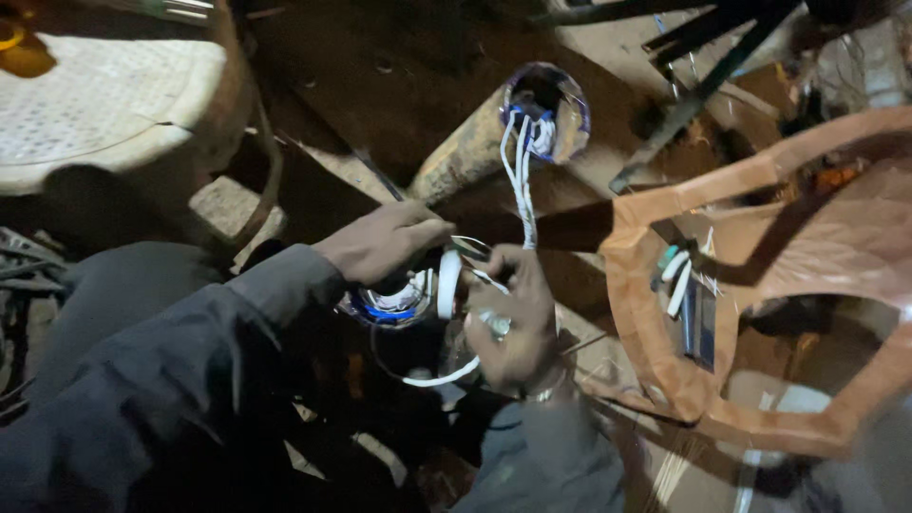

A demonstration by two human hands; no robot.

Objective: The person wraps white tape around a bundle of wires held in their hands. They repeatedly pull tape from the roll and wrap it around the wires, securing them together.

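Observation:
My left hand (385, 242) reaches in from the left and pinches a white ring-shaped part (448, 282) just above a round blue and white fitting (394, 304). My right hand (513, 318), with a ring on one finger, grips white wires (522, 190) that run up to a clear round housing with blue trim (546, 109). That housing sits on the end of a worn tan pipe (461, 157). A white curved wire (442, 377) loops below my hands. Both arms wear dark grey sleeves.
An orange plastic chair (788, 285) stands at the right, with small tools and white parts (686, 294) on its seat. A round pale perforated stool top (90, 104) is at the upper left. Dark metal bars (703, 71) cross the upper right. The ground is dim and cluttered.

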